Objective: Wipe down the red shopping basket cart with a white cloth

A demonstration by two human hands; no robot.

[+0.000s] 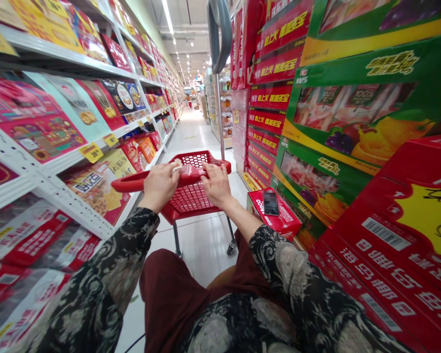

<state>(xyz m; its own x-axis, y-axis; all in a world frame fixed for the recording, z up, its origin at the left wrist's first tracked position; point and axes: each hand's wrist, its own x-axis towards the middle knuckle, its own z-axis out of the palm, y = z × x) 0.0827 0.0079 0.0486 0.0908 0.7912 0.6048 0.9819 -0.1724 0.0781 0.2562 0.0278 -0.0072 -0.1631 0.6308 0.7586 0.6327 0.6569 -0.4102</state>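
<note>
A red shopping cart [194, 198] with a perforated plastic basket stands right in front of me. My left hand [159, 181] is closed over the left part of its red handle [130, 183]. A small whitish, crumpled bit, perhaps tissue, shows by that hand's thumb and forefinger. My right hand [216, 182] is closed on the handle's right part, with the thumb side toward the middle. Between the two hands, a pale pinkish label piece [191, 170] sits on the handle. Little of the basket's inside shows past the handle and hands.
Shelves [68, 164] of packaged snacks line the left. Stacked red drink cartons [266, 120] and green gift boxes [353, 108] rise on the right. A dark phone [271, 202] lies on a red box [286, 223] near my right knee. A grey pole [219, 108] stands ahead in the aisle.
</note>
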